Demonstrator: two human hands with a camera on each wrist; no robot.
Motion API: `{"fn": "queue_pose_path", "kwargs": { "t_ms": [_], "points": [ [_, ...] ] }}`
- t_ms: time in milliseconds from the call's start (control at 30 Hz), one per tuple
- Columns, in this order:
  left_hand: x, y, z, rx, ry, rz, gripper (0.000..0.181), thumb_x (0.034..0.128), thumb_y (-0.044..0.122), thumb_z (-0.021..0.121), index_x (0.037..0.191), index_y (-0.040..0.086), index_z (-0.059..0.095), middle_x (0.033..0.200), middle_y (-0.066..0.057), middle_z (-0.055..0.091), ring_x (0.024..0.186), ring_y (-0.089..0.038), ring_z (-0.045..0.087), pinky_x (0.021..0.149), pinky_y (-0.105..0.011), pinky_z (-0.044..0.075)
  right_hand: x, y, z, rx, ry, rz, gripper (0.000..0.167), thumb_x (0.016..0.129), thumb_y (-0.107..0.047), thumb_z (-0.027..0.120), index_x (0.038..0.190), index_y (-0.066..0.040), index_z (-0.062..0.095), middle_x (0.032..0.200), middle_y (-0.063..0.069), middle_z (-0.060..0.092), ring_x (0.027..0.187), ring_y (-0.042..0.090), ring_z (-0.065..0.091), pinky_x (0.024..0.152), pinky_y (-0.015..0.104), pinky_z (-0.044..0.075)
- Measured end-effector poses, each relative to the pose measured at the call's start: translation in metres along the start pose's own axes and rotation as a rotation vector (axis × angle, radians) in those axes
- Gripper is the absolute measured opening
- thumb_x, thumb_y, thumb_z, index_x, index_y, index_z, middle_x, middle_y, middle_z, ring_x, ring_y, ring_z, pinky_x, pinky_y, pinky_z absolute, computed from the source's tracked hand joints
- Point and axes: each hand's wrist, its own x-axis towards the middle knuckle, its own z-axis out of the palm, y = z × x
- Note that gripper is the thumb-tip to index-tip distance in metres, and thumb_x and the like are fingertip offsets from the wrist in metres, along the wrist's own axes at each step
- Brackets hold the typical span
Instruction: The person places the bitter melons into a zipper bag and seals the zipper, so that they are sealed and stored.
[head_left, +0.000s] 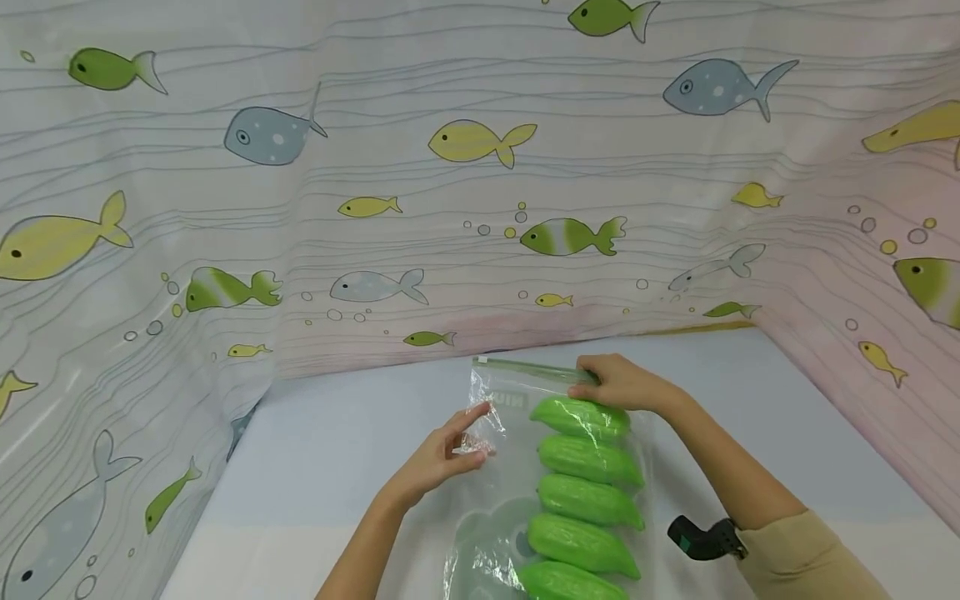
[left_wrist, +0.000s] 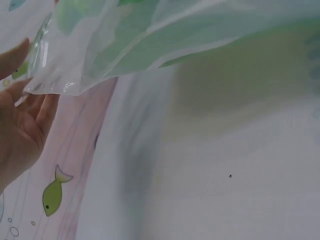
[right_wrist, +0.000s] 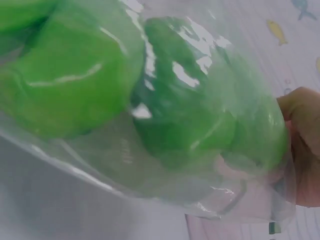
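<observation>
A clear zip bag (head_left: pixel 506 467) hangs in front of me, its zip strip along the top. Inside its right half, several plump, glossy light-green pod-shaped pieces (head_left: pixel 588 458) are stacked in a column. A pale rounded, lobed shape (head_left: pixel 480 533) shows through its lower left part. My right hand (head_left: pixel 626 383) grips the bag's top right edge by the zip, just above the uppermost green piece. At the bag's left edge, my left hand (head_left: pixel 431 467) has thumb and index finger spread apart. The left wrist view shows the bag's corner against its fingers.
A white table surface (head_left: pixel 337 442) lies beneath the bag. Fish-printed sheeting (head_left: pixel 465 192) rises behind it and along both sides. A black wrist-worn device (head_left: pixel 702 537) sits by the right sleeve (head_left: pixel 806 558).
</observation>
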Motion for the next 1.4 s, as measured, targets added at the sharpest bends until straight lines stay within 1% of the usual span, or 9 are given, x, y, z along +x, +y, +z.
{"fn": "queue_pose_path", "kwargs": {
  "t_ms": [300,500,633,800,900,1033,1200,1300,1400],
  "points": [
    [0.001,-0.003,-0.002,0.006,0.011,0.002,0.067,0.0944,0.015,0.061,0.153,0.019,0.029,0.153,-0.007,0.028,0.109,-0.022,0.060,0.087,-0.030,0.051,0.008,0.002,0.011,0.003,0.036,-0.030,0.012,0.098,-0.018,0.056,0.098,-0.006,0.054,0.074,-0.005,0.059,0.062,0.008,0.050,0.056,0.026,0.043],
    [0.001,-0.001,0.000,0.001,0.023,-0.009,0.073,0.0928,0.017,0.064,0.154,0.019,0.024,0.155,-0.011,0.023,0.106,-0.019,0.062,0.085,-0.031,0.052,0.012,0.007,-0.001,-0.013,-0.109,0.057,0.033,0.091,-0.043,0.063,0.087,-0.010,0.061,0.075,-0.003,0.055,0.068,0.013,0.048,0.061,0.030,0.041],
    [0.004,-0.004,0.004,0.017,0.013,-0.022,0.079,0.0909,0.016,0.067,0.155,0.019,0.020,0.155,-0.009,0.019,0.104,-0.019,0.063,0.082,-0.029,0.052,0.014,0.012,-0.003,0.044,-0.219,0.088,0.031,0.090,-0.041,0.066,0.090,-0.011,0.067,0.082,-0.003,0.062,0.074,0.013,0.054,0.068,0.033,0.047],
    [0.006,-0.009,0.014,0.052,-0.024,-0.037,0.083,0.0910,0.010,0.066,0.156,0.014,0.014,0.155,-0.018,0.015,0.114,-0.029,0.058,0.085,-0.036,0.053,0.015,0.023,0.006,0.089,-0.258,0.100,0.026,0.091,-0.035,0.066,0.093,-0.009,0.068,0.088,-0.002,0.066,0.082,0.015,0.058,0.076,0.037,0.049],
    [0.002,-0.007,0.023,0.213,-0.002,-0.048,0.088,0.0893,0.016,0.069,0.156,0.012,0.011,0.156,-0.023,0.004,0.129,-0.040,0.042,0.094,-0.051,0.046,0.015,0.033,0.015,0.102,-0.243,0.121,0.025,0.091,-0.034,0.066,0.093,-0.009,0.068,0.088,-0.002,0.065,0.082,0.015,0.057,0.076,0.036,0.048],
    [-0.009,0.011,0.045,0.604,0.008,-0.018,0.104,0.0807,0.038,0.076,0.156,0.015,0.008,0.156,-0.023,-0.018,0.142,-0.044,0.006,0.106,-0.062,0.023,0.015,0.046,0.025,0.133,-0.232,0.136,0.026,0.091,-0.033,0.066,0.096,-0.008,0.069,0.087,-0.002,0.065,0.080,0.015,0.057,0.074,0.035,0.048],
    [-0.025,0.033,0.096,1.040,-0.151,0.279,0.106,0.0770,0.061,0.068,0.155,0.012,0.015,0.158,-0.021,-0.010,0.144,-0.038,0.002,0.105,-0.064,0.023,0.015,0.054,0.030,0.157,-0.226,0.128,0.024,0.090,-0.033,0.068,0.092,-0.009,0.068,0.081,-0.003,0.063,0.075,0.015,0.054,0.068,0.033,0.046],
    [-0.033,0.028,0.125,1.213,-0.242,0.447,0.096,0.0859,0.062,0.057,0.155,0.010,0.016,0.158,-0.023,0.000,0.144,-0.038,0.010,0.100,-0.063,0.034,0.015,0.057,0.032,0.134,-0.228,0.139,0.025,0.089,-0.034,0.068,0.083,-0.010,0.063,0.072,-0.005,0.054,0.067,0.012,0.047,0.062,0.030,0.041],
    [-0.040,0.016,0.145,1.301,-0.290,0.506,0.085,0.0948,0.059,0.044,0.156,0.012,0.008,0.160,-0.018,0.001,0.145,-0.034,0.011,0.100,-0.058,0.038,0.014,0.060,0.035,0.092,-0.240,0.161,0.031,0.087,-0.037,0.070,0.076,-0.012,0.054,0.066,-0.005,0.044,0.061,0.011,0.039,0.058,0.027,0.035]
  ]
}}
